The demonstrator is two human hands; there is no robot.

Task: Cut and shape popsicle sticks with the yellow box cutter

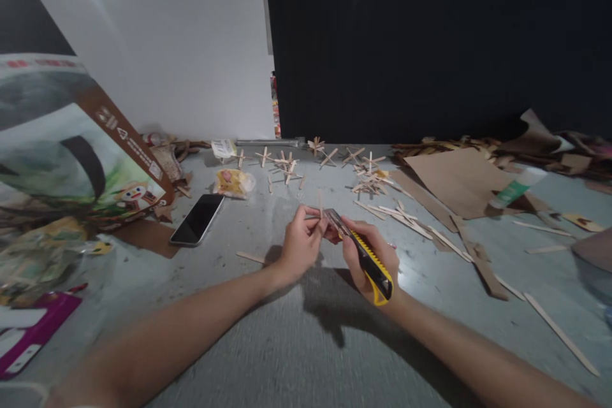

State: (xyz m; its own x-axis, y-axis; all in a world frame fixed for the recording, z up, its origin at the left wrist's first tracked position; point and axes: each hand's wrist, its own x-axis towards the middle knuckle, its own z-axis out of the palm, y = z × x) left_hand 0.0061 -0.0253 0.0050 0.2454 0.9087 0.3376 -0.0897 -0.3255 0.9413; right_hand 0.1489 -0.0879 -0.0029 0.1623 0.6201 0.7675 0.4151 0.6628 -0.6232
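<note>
Leftward, showing blurred red lettering on the bag (52, 134); with left hand (302, 239) angled inward above the table (229, 331), pinching a pale stick (320, 199); with right hand (380, 248) angled inward, gripping a black-and-yellow cutter (366, 255) beside it; farther right, unreadable on the green-labelled tube (519, 189).

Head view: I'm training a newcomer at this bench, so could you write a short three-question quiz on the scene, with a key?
1. Multiple choice: what does the right hand hold?
A) scissors
B) a utility knife
C) a paintbrush

2. True or false: the crossed wooden sticks sit farther from the person than the left hand.

3. Short answer: which wrapped thing lies just beyond the far end of the phone?

Key: 1. B. 2. True. 3. The yellow packet.
</note>
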